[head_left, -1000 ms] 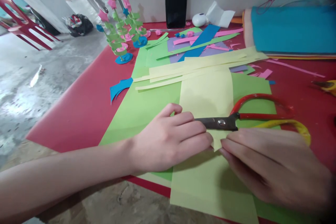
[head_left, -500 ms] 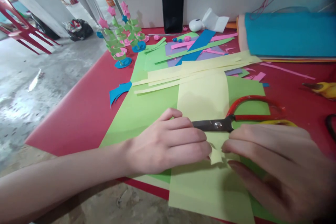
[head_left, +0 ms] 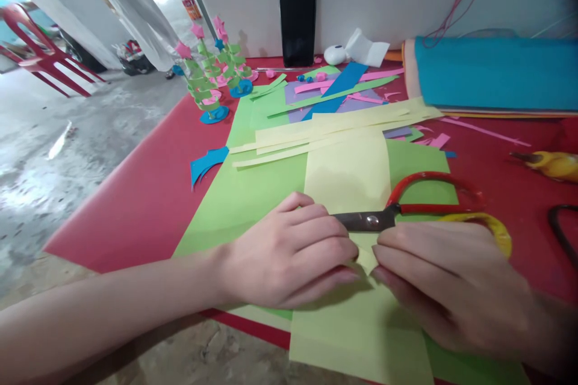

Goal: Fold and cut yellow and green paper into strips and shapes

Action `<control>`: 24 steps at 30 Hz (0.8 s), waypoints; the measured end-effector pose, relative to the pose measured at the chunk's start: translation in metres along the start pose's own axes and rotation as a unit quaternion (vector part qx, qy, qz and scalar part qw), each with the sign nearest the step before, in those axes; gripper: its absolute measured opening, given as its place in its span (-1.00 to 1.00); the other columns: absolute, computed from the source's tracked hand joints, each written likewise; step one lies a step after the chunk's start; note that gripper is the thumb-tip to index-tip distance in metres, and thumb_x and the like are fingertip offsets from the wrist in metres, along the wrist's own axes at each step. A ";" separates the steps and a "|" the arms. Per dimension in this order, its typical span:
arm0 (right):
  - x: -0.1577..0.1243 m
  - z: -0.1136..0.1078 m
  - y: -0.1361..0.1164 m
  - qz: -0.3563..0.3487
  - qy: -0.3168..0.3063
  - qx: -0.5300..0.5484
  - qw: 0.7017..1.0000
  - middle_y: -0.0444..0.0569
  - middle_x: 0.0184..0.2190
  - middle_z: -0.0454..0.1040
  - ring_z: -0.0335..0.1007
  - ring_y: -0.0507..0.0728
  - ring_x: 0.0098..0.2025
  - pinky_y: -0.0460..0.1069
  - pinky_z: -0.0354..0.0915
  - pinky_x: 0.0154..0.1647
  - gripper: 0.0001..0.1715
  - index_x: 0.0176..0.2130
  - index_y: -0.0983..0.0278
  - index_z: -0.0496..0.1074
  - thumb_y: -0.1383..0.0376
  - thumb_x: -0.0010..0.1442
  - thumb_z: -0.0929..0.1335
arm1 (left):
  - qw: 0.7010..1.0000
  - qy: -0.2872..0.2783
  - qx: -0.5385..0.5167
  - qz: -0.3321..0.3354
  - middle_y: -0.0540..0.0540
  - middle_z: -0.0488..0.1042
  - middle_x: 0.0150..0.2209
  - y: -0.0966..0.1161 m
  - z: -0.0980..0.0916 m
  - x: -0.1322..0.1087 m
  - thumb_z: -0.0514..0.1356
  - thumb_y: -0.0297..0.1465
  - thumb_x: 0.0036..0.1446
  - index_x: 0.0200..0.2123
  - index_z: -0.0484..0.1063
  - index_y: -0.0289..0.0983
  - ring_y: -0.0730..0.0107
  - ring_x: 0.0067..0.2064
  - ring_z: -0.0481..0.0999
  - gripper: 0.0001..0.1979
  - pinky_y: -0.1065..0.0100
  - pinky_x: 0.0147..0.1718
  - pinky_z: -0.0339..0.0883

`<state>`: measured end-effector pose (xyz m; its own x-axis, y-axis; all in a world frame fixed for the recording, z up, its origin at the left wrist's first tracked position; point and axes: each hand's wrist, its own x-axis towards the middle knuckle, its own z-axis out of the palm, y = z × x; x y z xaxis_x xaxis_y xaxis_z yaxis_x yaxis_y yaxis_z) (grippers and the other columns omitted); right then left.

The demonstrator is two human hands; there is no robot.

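Note:
Between my hands is a small folded piece of pale yellow paper (head_left: 365, 257), partly hidden by the fingers. My left hand (head_left: 300, 252) is closed on its left side, and my right hand (head_left: 433, 277) pinches its right edge with thumb and fingers. Just beyond the fingers lie scissors (head_left: 372, 221) with red handles and dark blades; the blade tips are hidden behind my left hand. Under both hands a pale yellow sheet (head_left: 347, 171) lies over a green sheet (head_left: 266, 192). Beside my right hand a yellow ring (head_left: 503, 240) shows partly.
Yellow paper strips (head_left: 271, 139) and coloured scraps lie beyond the hands. Paper plants (head_left: 212, 96) on blue discs stand at the back left. A phone (head_left: 298, 12) leans on the wall, beside a white earbud case (head_left: 335, 54). Blue sheets (head_left: 492, 72) lie back right. A person (head_left: 139, 18) stands behind.
My right hand has moved slightly left, closer to my left hand, and its fingers have closed on the folded paper. Less of that paper shows. The view has shifted a little.

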<state>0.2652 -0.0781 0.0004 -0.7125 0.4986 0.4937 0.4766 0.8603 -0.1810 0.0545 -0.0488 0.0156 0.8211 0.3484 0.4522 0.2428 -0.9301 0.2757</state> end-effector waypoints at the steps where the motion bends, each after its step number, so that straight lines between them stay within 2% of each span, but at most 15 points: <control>1: 0.000 0.001 0.000 -0.001 0.000 -0.002 1.000 -0.06 -0.46 0.41 0.24 0.06 -0.47 -0.01 0.08 -0.54 -0.87 -0.25 0.30 0.27 0.39 0.13 0.21 | 1.000 -0.004 0.006 -0.005 -0.09 0.46 -0.43 0.000 0.000 0.000 0.03 -0.39 0.16 -0.37 0.32 -0.36 0.41 -0.39 0.36 -0.84 0.30 -0.36 0.19; 3: 0.000 0.002 0.000 -0.003 -0.009 -0.001 1.000 -0.05 -0.45 0.41 0.25 0.07 -0.46 -0.01 0.08 -0.54 -0.86 -0.25 0.31 0.28 0.39 0.13 0.22 | 1.000 -0.006 0.021 -0.015 -0.07 0.46 -0.44 0.001 0.001 -0.002 0.04 -0.38 0.16 -0.38 0.32 -0.35 0.43 -0.40 0.36 -0.84 0.31 -0.35 0.18; 6: 0.002 0.003 0.000 -0.007 -0.021 0.002 1.000 -0.06 -0.48 0.41 0.23 0.07 -0.49 0.00 0.08 -0.56 -0.89 -0.32 0.30 0.32 0.42 0.11 0.22 | 0.999 -0.012 0.030 -0.015 -0.04 0.46 -0.43 0.001 0.003 -0.003 0.06 -0.48 0.13 -0.38 0.33 -0.34 0.46 -0.39 0.35 -0.92 0.34 -0.33 0.18; 11: 0.004 0.002 -0.005 0.021 -0.024 0.014 0.999 -0.07 -0.51 0.40 0.23 0.06 -0.51 0.00 0.06 -0.57 -0.84 -0.42 0.31 0.37 0.44 0.09 0.23 | 1.000 -0.014 0.016 0.001 -0.06 0.45 -0.44 0.001 0.004 -0.003 0.08 -0.56 0.09 -0.39 0.33 -0.37 0.46 -0.39 0.31 -0.94 0.34 -0.33 0.18; 17: 0.006 0.004 -0.009 0.022 0.007 0.018 1.000 -0.06 -0.52 0.41 0.24 0.05 -0.52 -0.01 0.05 -0.58 -0.81 -0.41 0.33 0.40 0.49 0.06 0.22 | 1.000 -0.014 -0.018 0.006 -0.10 0.44 -0.47 0.002 0.003 -0.002 0.05 -0.60 0.07 -0.41 0.33 -0.38 0.44 -0.41 0.29 -0.90 0.32 -0.35 0.19; 21: 0.008 0.005 -0.004 0.033 0.058 -0.007 0.998 -0.07 -0.52 0.40 0.29 0.03 -0.48 -0.05 0.15 -0.52 -0.86 -0.42 0.34 0.40 0.46 0.09 0.26 | 0.998 0.030 -0.040 -0.045 -0.09 0.42 -0.46 0.000 0.003 -0.003 0.10 -0.53 0.08 -0.38 0.30 -0.38 0.45 -0.39 0.34 -0.99 0.33 -0.34 0.21; 24: 0.009 0.003 -0.001 0.010 0.075 -0.054 0.996 -0.03 -0.50 0.43 0.34 0.05 -0.43 -0.05 0.23 -0.46 -0.88 -0.41 0.36 0.40 0.45 0.09 0.27 | 0.993 0.060 -0.063 -0.078 -0.16 0.42 -0.35 -0.001 0.001 -0.002 0.21 -0.39 0.01 -0.25 0.29 -0.41 0.38 -0.28 0.38 -0.74 0.33 -0.28 0.27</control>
<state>0.2569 -0.0742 0.0026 -0.6216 0.4873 0.6133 0.5482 0.8299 -0.1037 0.0528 -0.0490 0.0135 0.7090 0.5054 0.4919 0.2889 -0.8444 0.4512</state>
